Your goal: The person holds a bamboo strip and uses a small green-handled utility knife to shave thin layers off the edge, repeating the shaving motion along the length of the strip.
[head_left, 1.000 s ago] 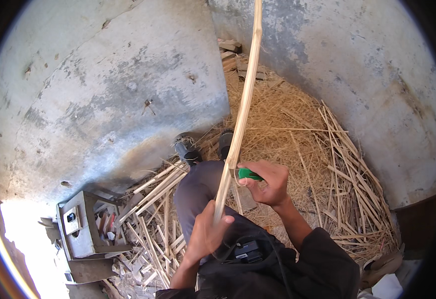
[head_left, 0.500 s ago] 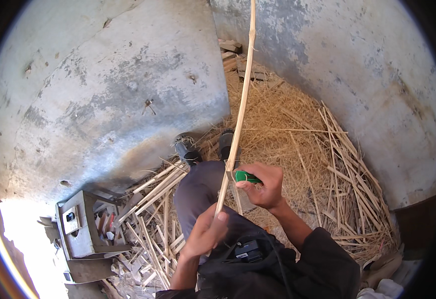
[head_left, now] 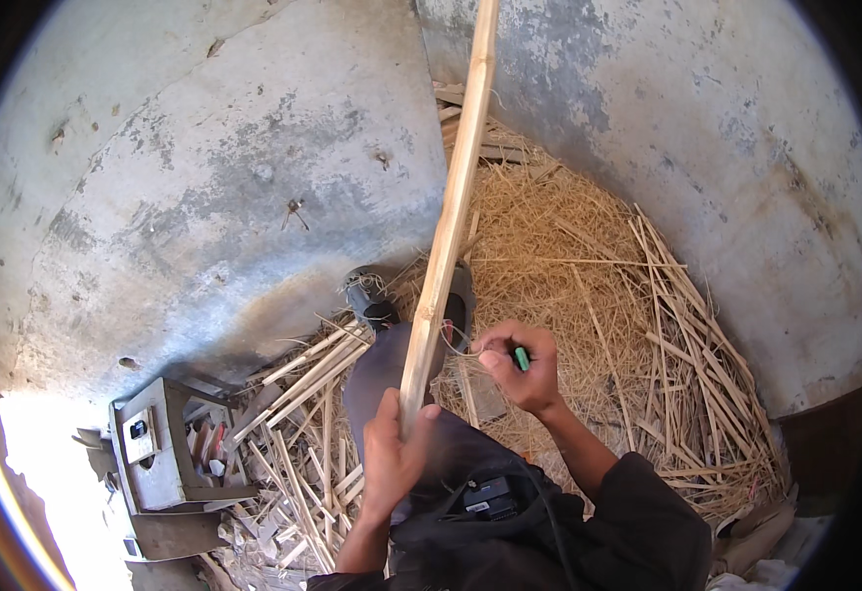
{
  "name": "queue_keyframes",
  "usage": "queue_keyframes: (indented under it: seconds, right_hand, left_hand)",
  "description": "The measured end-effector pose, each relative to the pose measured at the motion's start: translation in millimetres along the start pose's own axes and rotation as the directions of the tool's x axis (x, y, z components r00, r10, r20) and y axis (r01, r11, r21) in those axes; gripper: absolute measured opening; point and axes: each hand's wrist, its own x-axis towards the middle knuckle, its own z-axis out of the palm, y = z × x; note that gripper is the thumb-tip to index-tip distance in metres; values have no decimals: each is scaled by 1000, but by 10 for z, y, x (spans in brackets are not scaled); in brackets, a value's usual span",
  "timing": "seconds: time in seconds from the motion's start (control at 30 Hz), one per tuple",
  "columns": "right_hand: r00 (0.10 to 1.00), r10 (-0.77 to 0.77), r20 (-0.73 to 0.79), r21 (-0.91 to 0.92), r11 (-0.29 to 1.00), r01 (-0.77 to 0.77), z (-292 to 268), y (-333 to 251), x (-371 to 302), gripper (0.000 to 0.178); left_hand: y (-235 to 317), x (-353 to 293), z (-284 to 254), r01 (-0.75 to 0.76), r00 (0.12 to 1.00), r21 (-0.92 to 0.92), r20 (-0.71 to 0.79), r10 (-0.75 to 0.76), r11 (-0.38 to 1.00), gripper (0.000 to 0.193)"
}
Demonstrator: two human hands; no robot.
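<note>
My left hand [head_left: 392, 455] is closed around the lower end of a long pale bamboo strip [head_left: 448, 236]. From there the strip slants up past my knee and out at the top edge, its broad face showing. My right hand [head_left: 524, 366], just right of the strip and apart from it, grips a knife with a green handle [head_left: 522, 359]; the blade is hidden or too blurred to make out. A thin curled shaving [head_left: 462, 341] reaches from the right fingers toward the strip.
Straw-like shavings [head_left: 549, 236] cover the floor ahead. Split strips lie in a pile [head_left: 697, 384] along the right wall and in another pile [head_left: 298, 443] at left. Beside the left pile is a worn box-like stand [head_left: 158, 448]. Peeling walls [head_left: 283, 148] close in the space.
My right hand has drawn the knife away from the strip and tilted it. The strip has turned to show a wider face, and its lower part has shifted left.
</note>
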Motion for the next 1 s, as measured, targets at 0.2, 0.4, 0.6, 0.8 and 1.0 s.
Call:
queue_keyframes:
  seconds: [0.2,0.4,0.6,0.8,1.0]
  right_hand:
    - [1000,11,7,-112,994,-10,145,-385,228,21]
    - [982,-123,145,-374,912,169,167,-278,244,15]
    - [948,-167,271,-253,938,237,-18,-221,374,9]
    - [915,47,400,208,968,-140,-142,-98,466,16]
    - [859,91,505,451,820,-352,-243,161,498,27]
  left_hand:
    - [-24,-4,14,44,998,102,-53,-39,994,29]
    - [-23,-11,35,-14,999,187,-44,22,982,30]
    - [-85,-46,2,11,998,97,60,-17,995,27]
    - [-135,-48,-56,42,983,35,178,-48,998,28]
    - [-124,-63,-71,109,966,9,236,-108,994,30]
